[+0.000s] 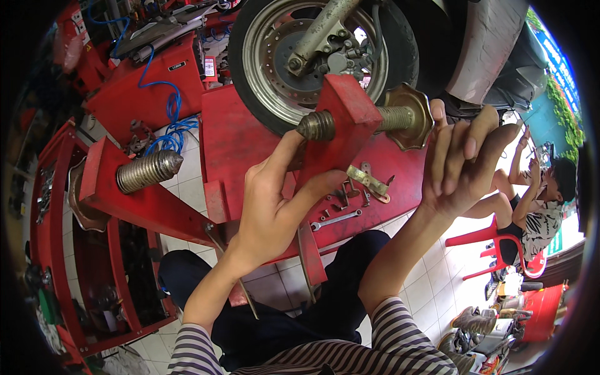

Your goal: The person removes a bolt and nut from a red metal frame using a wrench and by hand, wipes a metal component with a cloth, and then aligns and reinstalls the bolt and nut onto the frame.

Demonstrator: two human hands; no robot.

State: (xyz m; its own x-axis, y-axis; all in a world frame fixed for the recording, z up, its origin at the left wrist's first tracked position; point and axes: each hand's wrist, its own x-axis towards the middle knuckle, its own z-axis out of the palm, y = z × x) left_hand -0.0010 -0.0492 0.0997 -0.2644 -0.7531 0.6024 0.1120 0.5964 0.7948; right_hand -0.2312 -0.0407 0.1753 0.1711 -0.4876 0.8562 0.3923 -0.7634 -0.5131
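Note:
A red metal clamp post (350, 112) stands upright in front of me, with a threaded screw (317, 127) through its top. My left hand (269, 206) is wrapped round this post, its index fingertip by the screw's pointed end and its thumb low on the post. On the screw's right end sits a scalloped brass-coloured knob (409, 117). My right hand (459, 159) is beside the knob, fingers loosely bent and apart; one fingertip is at the rim, but contact is unclear. A matching red clamp arm (147, 200) with its own pointed screw (150, 170) leans at the left.
A motorcycle front wheel (262, 81) stands on a red platform (225, 125). A spanner (336, 220), several bolts (349, 195) and a small metal bracket (369, 181) lie there. A red tool trolley (119, 275) is at left; a person (537, 212) sits at right.

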